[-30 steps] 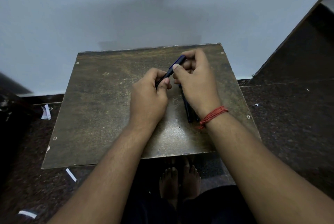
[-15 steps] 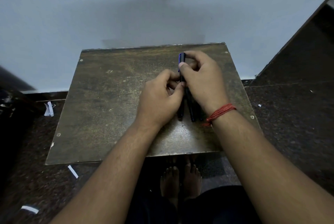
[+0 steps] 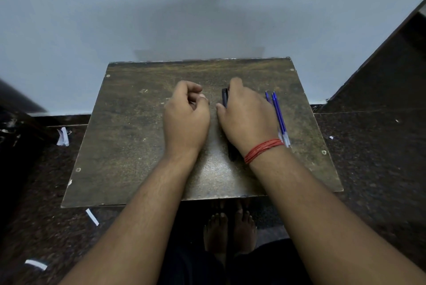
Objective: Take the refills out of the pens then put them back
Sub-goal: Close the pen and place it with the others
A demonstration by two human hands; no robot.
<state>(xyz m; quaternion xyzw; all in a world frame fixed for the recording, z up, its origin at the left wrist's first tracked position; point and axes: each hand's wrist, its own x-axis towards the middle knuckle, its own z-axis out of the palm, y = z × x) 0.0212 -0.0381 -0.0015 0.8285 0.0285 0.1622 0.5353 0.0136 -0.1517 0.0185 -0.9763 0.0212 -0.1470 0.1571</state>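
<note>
Hands first, left to right: the left hand [image 3: 186,114] hovers over the middle of the bench [image 3: 129,137] with fingers loosely curled and nothing between them, so it counts as idle and empty. Just beside it, the right hand [image 3: 246,116] lies palm down over a dark pen [image 3: 224,98], whose far end shows past the fingers and whose near end pokes out by the wrist; whether the fingers actually grasp it or only rest on it cannot be told, since the palm hides the contact. To the right of that hand, two blue refills [image 3: 279,116] lie side by side on the bench, partly tucked under the hand's outer edge.

Risks from here, as a judgement: the refills are thin and round, and a careless sweep of the right wrist could roll them toward the bench's right edge and onto the floor. Lifting the pen blind under the palm could also drag a refill along. More pens may be hidden under the hand, so one could get skipped
</note>
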